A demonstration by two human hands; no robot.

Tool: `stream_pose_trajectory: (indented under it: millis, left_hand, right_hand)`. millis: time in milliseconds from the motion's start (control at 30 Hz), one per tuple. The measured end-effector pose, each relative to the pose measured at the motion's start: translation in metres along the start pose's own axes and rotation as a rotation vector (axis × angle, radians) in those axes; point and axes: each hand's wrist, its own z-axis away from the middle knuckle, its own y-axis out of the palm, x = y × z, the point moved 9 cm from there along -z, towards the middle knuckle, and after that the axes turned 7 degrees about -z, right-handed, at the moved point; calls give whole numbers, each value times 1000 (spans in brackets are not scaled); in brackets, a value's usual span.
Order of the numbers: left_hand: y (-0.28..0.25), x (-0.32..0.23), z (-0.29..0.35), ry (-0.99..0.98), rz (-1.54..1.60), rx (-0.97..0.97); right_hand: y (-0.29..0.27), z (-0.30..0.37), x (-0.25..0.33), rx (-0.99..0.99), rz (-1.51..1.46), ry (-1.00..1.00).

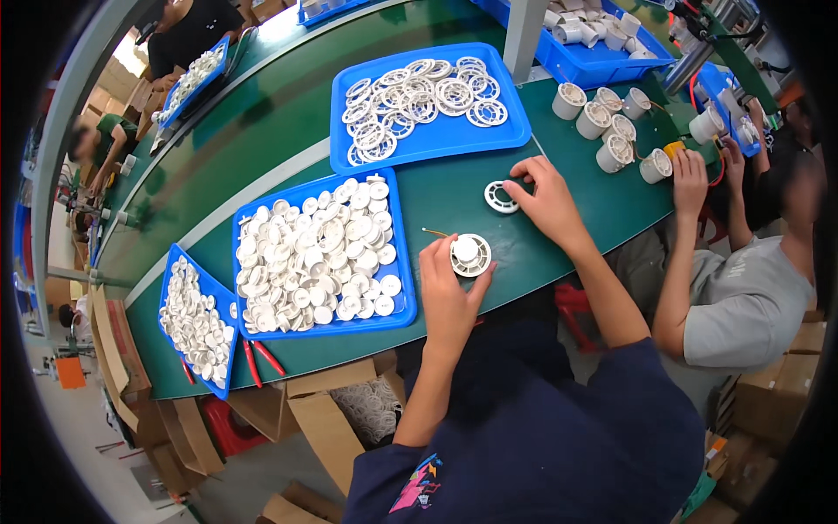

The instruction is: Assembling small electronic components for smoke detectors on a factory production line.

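Note:
In my left hand (447, 284) is a round white housing (471, 251) with a slotted rim and a raised middle. The thumb and fingers grip its edge, and a thin wire (433, 232) sticks out to its left. My right hand (548, 205) is closed at the right edge of a flat white slotted ring (491, 197), with the thumb on it. That ring is just above the table; whether it touches cannot be made out. Beyond it, a blue tray (517, 131) bears many similar rings. Left of my left hand, another blue tray (403, 262) is heaped with small white round caps.
A third blue tray (229, 336) of small white parts stands far left, beside red-handled pliers (252, 364). White cylinders (615, 153) stand at the right, near a co-worker's hand (690, 179). Cardboard boxes (327, 428) lie below the green table's edge (515, 301).

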Motion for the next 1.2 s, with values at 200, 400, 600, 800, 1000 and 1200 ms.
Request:
stream_pose_trajectory:
  millis: [200,400,600,800,1000,1200]
  left_hand:
    - [-1,-1,0,-1,4,4]
    - [-4,-2,-1,-31,87,3]
    - [-2,-5,-2,15,40,41]
    - [-3,-3,-2,9,69,50]
    - [1,-6,4,-28,77,113]
    - [4,3,8,-81,110,80]
  right_hand:
    - [8,31,29,100,193,-361]
    - [11,30,26,155,230,-263]
    - [7,29,30,161,223,-364]
    - [3,34,33,94,246,-390]
    - [3,37,32,39,253,-380]
    - [10,80,90,71,-81,-442]
